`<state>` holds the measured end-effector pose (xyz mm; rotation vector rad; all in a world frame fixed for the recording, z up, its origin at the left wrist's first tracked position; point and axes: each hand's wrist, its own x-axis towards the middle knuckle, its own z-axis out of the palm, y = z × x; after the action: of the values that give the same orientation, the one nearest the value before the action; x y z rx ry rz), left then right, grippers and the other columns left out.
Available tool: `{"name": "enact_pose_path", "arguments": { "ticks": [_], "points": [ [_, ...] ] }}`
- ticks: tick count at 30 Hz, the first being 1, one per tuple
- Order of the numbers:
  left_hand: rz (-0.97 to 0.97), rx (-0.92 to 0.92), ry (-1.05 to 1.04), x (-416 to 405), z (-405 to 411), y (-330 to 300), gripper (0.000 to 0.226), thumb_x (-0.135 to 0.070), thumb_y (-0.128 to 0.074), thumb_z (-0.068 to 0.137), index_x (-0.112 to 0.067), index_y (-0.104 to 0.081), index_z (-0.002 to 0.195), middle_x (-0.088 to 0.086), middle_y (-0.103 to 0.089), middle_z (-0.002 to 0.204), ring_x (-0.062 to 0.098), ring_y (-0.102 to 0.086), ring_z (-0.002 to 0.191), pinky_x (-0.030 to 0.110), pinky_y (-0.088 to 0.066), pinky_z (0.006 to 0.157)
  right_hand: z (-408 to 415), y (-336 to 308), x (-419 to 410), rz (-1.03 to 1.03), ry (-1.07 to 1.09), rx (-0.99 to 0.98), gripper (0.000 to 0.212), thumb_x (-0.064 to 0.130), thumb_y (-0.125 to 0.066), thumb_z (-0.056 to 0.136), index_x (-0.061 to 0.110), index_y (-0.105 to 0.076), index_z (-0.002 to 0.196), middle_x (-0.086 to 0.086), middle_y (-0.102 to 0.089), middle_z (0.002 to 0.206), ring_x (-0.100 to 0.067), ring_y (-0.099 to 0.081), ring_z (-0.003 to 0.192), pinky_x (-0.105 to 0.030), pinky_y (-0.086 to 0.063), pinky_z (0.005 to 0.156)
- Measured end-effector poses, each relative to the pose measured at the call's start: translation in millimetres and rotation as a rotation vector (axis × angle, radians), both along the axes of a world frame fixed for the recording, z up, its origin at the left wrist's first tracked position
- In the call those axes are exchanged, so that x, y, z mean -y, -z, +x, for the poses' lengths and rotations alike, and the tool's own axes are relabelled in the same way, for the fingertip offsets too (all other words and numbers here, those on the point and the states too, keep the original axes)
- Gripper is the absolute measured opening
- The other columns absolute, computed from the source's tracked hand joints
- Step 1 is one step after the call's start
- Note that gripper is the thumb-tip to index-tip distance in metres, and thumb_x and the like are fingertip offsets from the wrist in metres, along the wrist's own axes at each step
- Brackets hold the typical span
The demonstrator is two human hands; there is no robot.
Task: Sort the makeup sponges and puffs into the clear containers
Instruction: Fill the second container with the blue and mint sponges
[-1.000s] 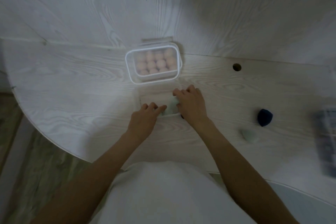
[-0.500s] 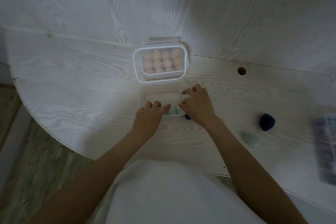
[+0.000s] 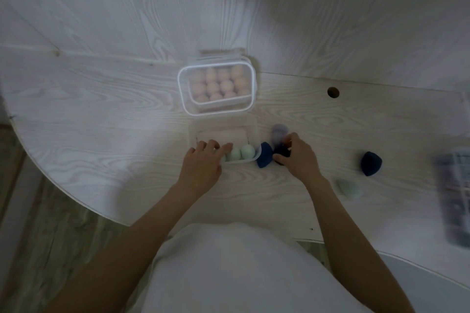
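Observation:
A lidded clear container [image 3: 250,99] full of peach sponges stands at the back of the table. In front of it is an open clear container [image 3: 221,134] with two mint sponges [image 3: 241,153] at its near edge. My left hand [image 3: 202,165] rests on that container's front left rim, fingers fairly straight. To the right of the container, my right hand [image 3: 298,160] pinches a dark navy sponge [image 3: 281,152]. A second navy sponge [image 3: 264,158] lies against the container's right corner. A blurred lavender sponge [image 3: 278,132] sits just behind my right hand.
Further right on the white wooden table [image 3: 101,119] lie another navy sponge [image 3: 371,163] and a mint sponge [image 3: 348,187]. A blurred dark object [image 3: 455,201] lies at the right edge. A cable hole [image 3: 333,92] is near the wall. The table's rounded edge curves at the left.
My right hand left the open container and moved right to the navy sponges, uncovering two mint sponges inside. My left hand stayed at the container's front rim.

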<state>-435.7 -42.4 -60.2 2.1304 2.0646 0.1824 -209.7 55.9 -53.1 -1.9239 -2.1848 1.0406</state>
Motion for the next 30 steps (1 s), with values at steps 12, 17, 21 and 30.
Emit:
{"name": "enact_pose_path", "arguments": {
  "ticks": [12, 17, 21, 30],
  "points": [
    [0.014, 0.038, 0.015, 4, 3, 3, 0.047, -0.021, -0.075, 0.065, -0.025, -0.065, 0.111, 0.003, -0.063, 0.094, 0.024, -0.058, 0.072, 0.029, -0.043, 0.053, -8, -51, 1, 0.121, 0.082, -0.456, 0.019, 0.018, -0.048, 0.096, 0.027, -0.060, 0.109, 0.014, -0.062, 0.101, -0.002, -0.059, 0.084, -0.014, -0.046, 0.073],
    [0.036, 0.053, 0.017, 6, 4, 4, 0.046, -0.019, -0.076, 0.067, -0.023, -0.064, 0.111, 0.006, -0.064, 0.094, 0.025, -0.059, 0.072, 0.032, -0.045, 0.054, -53, -53, -10, 0.134, -0.125, -0.422, 0.017, 0.009, -0.057, 0.089, 0.019, -0.067, 0.097, 0.011, -0.061, 0.100, -0.005, -0.055, 0.090, -0.011, -0.043, 0.076],
    [0.049, 0.057, -0.002, 7, 6, 5, 0.046, -0.018, -0.075, 0.065, -0.023, -0.065, 0.109, 0.006, -0.063, 0.093, 0.026, -0.058, 0.071, 0.032, -0.046, 0.054, -81, -39, -17, 0.290, -0.499, -0.126, 0.029, -0.012, -0.053, 0.071, 0.010, -0.063, 0.088, -0.004, -0.066, 0.099, -0.024, -0.057, 0.086, -0.030, -0.040, 0.069],
    [0.057, 0.060, -0.004, 6, 6, 5, 0.045, -0.018, -0.076, 0.065, -0.023, -0.066, 0.109, 0.006, -0.064, 0.092, 0.025, -0.058, 0.070, 0.031, -0.044, 0.054, -90, -25, -18, 0.256, -0.721, 0.247, 0.032, -0.003, -0.053, 0.082, 0.010, -0.057, 0.112, -0.004, -0.050, 0.125, -0.027, -0.055, 0.091, -0.037, -0.046, 0.076]
  ]
}}
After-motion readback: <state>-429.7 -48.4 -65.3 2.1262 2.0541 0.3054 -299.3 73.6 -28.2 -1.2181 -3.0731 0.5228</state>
